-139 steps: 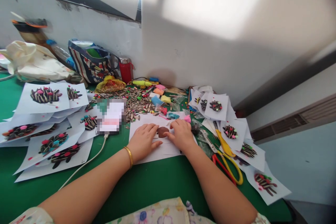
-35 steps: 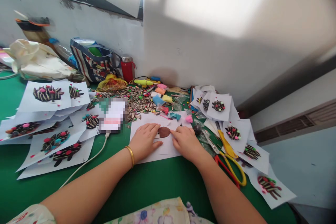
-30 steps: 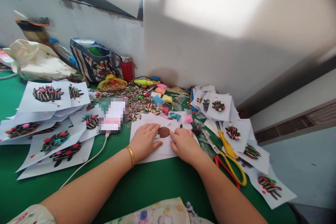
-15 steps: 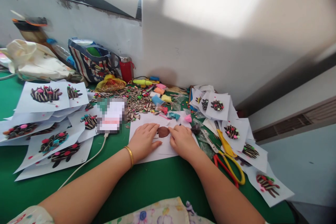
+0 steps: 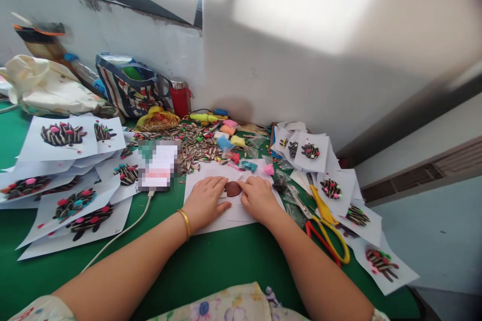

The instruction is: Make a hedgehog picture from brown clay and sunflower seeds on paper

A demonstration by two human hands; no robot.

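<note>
A flattened brown piece of modelling clay lies on white paper between my two hands. My left hand rests on the paper at the clay's left side, fingers stretched out and thumb apart, a gold bangle on the wrist. My right hand has its fingers bent, with the index fingertip against the clay's right edge; its other fingers are partly hidden. Behind the paper are lumps of coloured clay, among them a blue one and a pink one, and a heap of striped sunflower seeds.
Papers bearing seed-and-clay hedgehogs lie stacked at left and right. Scissors with yellow handles sit right of my right arm. A phone with a white cable lies at left. A red flask and striped bag stand behind.
The whole view has shifted slightly, so things sit a little further left. Both hands stay at the brown clay; the right fingers appear to have moved only slightly along its edge.
</note>
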